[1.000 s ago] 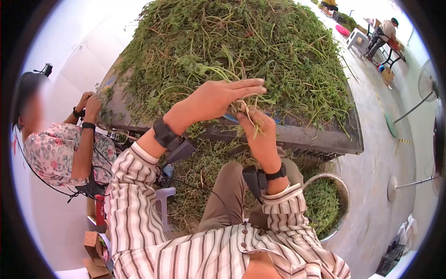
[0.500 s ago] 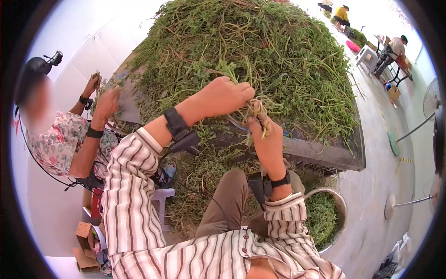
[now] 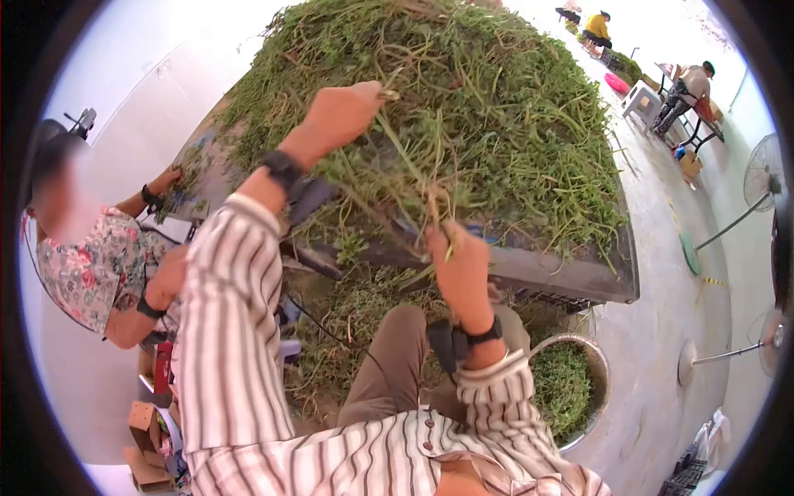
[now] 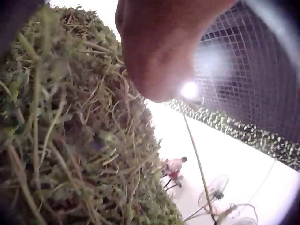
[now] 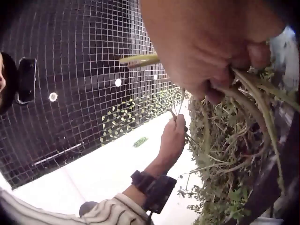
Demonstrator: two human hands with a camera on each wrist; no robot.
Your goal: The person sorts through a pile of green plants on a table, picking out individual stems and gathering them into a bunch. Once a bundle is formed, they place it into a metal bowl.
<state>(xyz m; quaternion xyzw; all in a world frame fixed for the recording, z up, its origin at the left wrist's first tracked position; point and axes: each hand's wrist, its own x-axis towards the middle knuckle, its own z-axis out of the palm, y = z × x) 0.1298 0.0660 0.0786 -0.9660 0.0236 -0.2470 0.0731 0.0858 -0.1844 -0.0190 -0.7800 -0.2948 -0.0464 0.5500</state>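
Table edge (image 3: 579, 279), floor (image 3: 649, 355) alongside | left hand (image 3: 341, 117), right hand (image 3: 463, 271): gripping stems (image 3: 434, 203)

Heap of plants (image 3: 529, 140) is super green with tan streaks, table's (image 3: 562, 274) dark grey. At the near edge I see a white shirt (image 3: 236, 364) with brown stripes, brownish trousers (image 3: 385, 355); near left corner, a pale top (image 3: 74, 273) with pinky-red flowers.

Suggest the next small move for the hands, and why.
Probably draw the left hand a little farther from the right hand. The left appears to pinch a thin stem, the right grips a bunch of stems, and blurred strands seem to span the gap, so it may not be free yet.
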